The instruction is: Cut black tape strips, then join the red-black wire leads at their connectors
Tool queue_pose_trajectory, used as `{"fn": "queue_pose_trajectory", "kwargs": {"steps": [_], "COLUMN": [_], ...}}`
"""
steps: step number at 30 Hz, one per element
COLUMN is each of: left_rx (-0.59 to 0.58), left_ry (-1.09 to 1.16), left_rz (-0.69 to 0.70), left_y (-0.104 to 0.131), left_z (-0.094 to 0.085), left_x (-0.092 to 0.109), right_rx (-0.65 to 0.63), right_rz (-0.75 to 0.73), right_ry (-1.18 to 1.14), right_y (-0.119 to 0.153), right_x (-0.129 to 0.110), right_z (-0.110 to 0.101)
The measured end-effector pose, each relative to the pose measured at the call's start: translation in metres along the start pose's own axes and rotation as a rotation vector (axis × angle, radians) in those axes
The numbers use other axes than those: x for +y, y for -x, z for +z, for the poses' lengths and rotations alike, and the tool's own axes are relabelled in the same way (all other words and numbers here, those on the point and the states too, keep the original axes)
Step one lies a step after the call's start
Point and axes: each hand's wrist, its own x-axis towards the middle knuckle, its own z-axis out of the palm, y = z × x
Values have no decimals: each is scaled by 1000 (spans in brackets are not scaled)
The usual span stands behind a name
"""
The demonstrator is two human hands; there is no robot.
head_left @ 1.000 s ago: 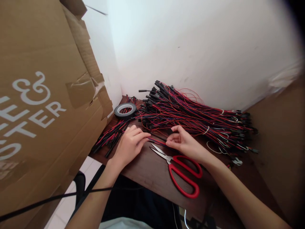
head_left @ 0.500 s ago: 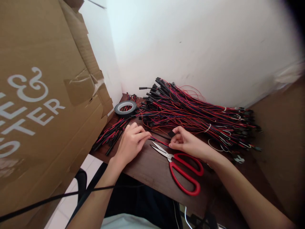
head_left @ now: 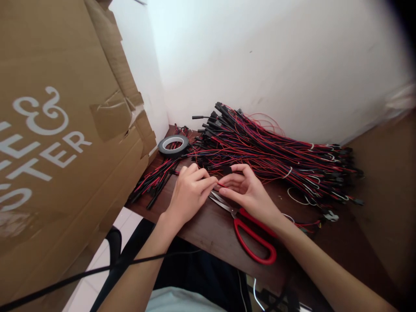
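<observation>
My left hand point(head_left: 192, 193) is closed in a pinch around a thin red wire point(head_left: 220, 184), a short bit of which shows past the fingertips. Close by on the right, my right hand point(head_left: 248, 190) has curled fingers, with a small black strip point(head_left: 226, 170), which looks like tape, at the index fingertip. Its thumb is near the wire; whether it touches cannot be made out. Beneath the right hand lie red-handled scissors point(head_left: 255, 242), blades slightly apart and partly covered by the hand and wrist.
A large bundle of red and black wires point(head_left: 260, 147) with connectors lies along the wall. A roll of black tape point(head_left: 173, 145) sits left of it, on shorter black-ended wires point(head_left: 156, 180). A cardboard box point(head_left: 65, 173) stands at left. A black cord point(head_left: 81, 271) crosses the left forearm.
My right hand has moved left, close to my left fingertips, carrying the black strip. Its wrist now covers part of the scissors' upper handle. The left hand keeps its pinch.
</observation>
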Motion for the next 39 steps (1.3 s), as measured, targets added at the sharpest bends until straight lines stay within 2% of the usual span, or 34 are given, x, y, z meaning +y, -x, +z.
{"fn": "queue_pose_trajectory", "kwargs": {"steps": [7,14,20,24,30,39], "left_rx": [-11,14,7,25,21,61], "left_ry": [-9,0,15,36,8,-31], "left_rz": [18,47,63,85,64,-36], "left_y": [0,0,-1,0,3,0], "left_z": [-1,-3,-6,-7,-4,0], "left_x": [-1,-1,0,-1,-6,-14], "right_rx": [-14,-192,-105,-98,-44,97], "right_rz": [111,208,225,258,177,-22], "right_ry": [-79,-4,43,59,67,213], "right_y": [-5,-6,-6,-6,-8,-7], "right_x": [4,0,-4,-6,-7,4], "right_z": [-8,-26,-34,-38,-37,-19]}}
